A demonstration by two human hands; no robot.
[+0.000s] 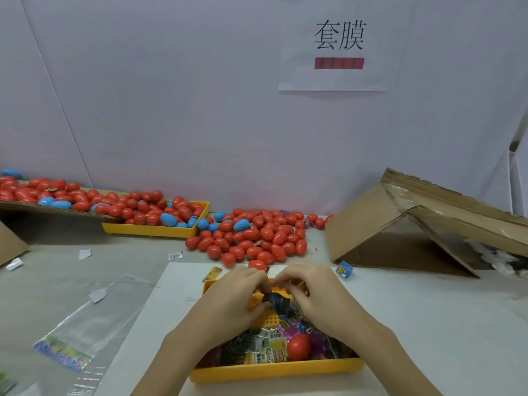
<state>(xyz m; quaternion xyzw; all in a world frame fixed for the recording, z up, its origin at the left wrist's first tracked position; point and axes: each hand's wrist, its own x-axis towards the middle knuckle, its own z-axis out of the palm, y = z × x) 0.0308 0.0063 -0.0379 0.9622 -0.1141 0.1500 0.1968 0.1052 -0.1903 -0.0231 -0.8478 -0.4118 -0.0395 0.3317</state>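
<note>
Your left hand (237,295) and right hand (314,292) pinched a dark piece (278,300) lying left-to-right between their grips, over the near yellow tray (274,370).

- Left hand (240,292), above the far left part of the yellow tray (274,370): bare, with slim fingers.
- Right hand (308,287), above the tray's far right part: bare, also slim-fingered.
- Left forearm (183,347) and right forearm (380,347), crossing the tray's near corners: bare along all that shows.
</note>
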